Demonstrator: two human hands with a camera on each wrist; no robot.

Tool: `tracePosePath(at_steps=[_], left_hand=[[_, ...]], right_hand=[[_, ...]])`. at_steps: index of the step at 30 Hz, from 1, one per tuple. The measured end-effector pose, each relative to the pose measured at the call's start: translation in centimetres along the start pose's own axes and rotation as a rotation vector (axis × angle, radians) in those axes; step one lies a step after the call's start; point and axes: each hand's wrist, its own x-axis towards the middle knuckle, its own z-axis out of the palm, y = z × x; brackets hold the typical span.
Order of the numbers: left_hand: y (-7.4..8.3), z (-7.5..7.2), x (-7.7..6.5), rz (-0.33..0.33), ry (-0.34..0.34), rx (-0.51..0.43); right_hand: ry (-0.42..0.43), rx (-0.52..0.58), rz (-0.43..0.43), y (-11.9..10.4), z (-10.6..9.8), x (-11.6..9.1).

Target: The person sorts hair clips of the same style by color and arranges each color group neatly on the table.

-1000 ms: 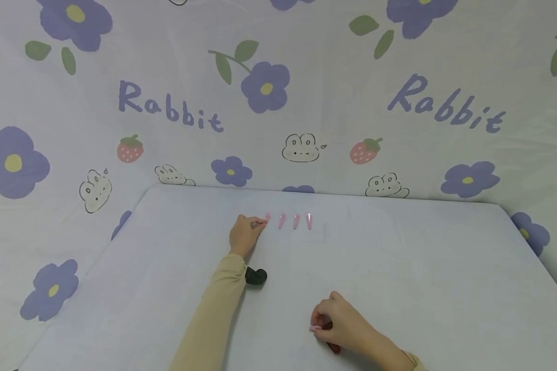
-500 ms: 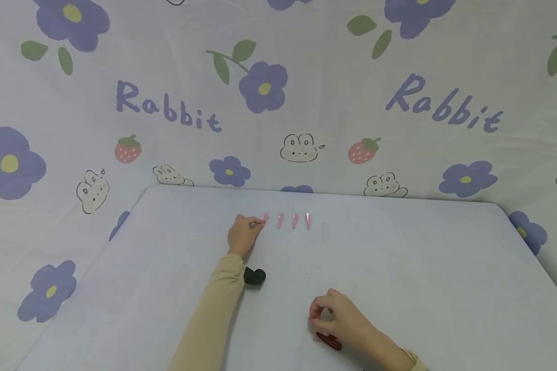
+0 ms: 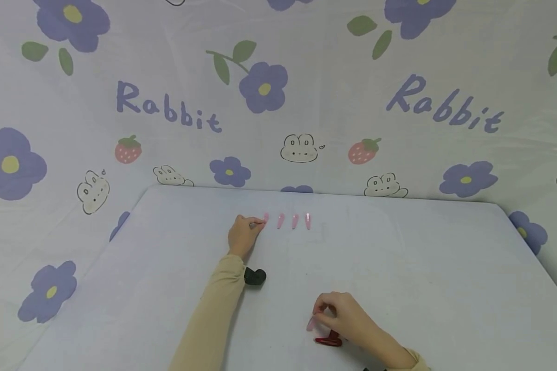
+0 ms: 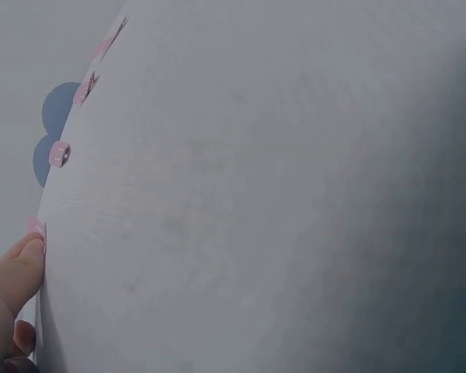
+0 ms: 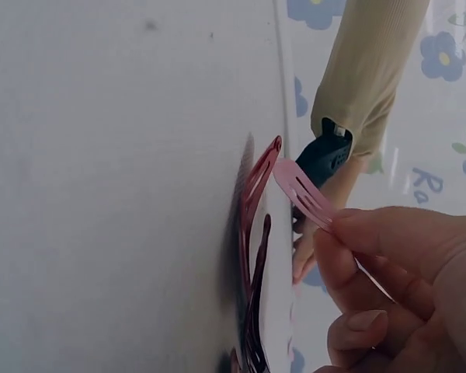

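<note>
While my right hand pinches a pink hair clip between thumb and finger near the dark red clips, from here I judge it light, stiff yet springy, slippery-faced, best taken by one end. My left hand pinches the leftmost pink clip of the far row.

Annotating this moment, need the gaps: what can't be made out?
Head: count of dark red clips, partly covered by the right hand.
Head: slot detail on the row of pink clips, too small.
Right wrist: gripped end of the held pink clip, covered by that hand.
Left wrist: rest of the left hand, cut off by the left edge.
</note>
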Motion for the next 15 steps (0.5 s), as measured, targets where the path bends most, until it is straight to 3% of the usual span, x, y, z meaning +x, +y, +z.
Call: tracePosePath(at_steps=[8, 15], left_hand=[[-0.08, 0.07, -0.02, 0.001, 0.003, 0.002], [-0.06, 0.1, 0.0, 0.015, 0.01, 0.028]], right_hand=[[-0.066, 0.024, 0.046, 0.13, -0.43, -0.14], [0.014, -0.085, -0.07, 0.3, -0.51, -0.04]])
